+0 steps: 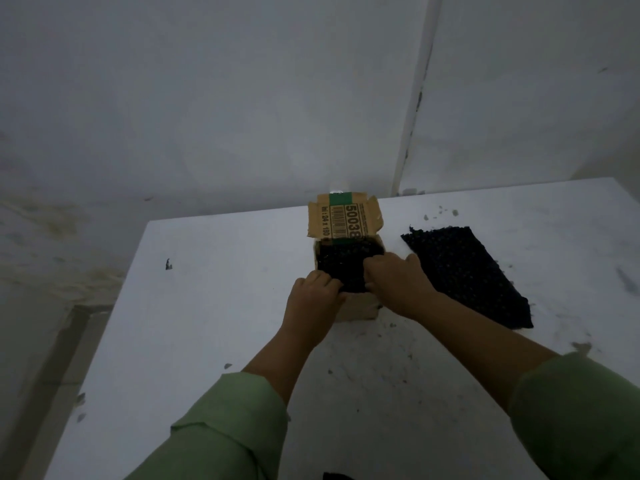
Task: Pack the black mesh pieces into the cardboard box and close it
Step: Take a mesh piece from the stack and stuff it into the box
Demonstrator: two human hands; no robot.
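hands (356,282) on dotted black mesh (346,265)

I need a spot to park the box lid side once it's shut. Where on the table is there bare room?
Widest bare patch: left of the cardboard box, out to the table edge, only small specks there. Near side between the sleeves is free but gritty. Right is crowded: a loose mesh piece lies there. Both hands, left hand and right hand, work at the box mouth.

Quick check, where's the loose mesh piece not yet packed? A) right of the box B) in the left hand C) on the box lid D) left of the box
A: the loose mesh piece lies flat on the table, right of the cardboard box.
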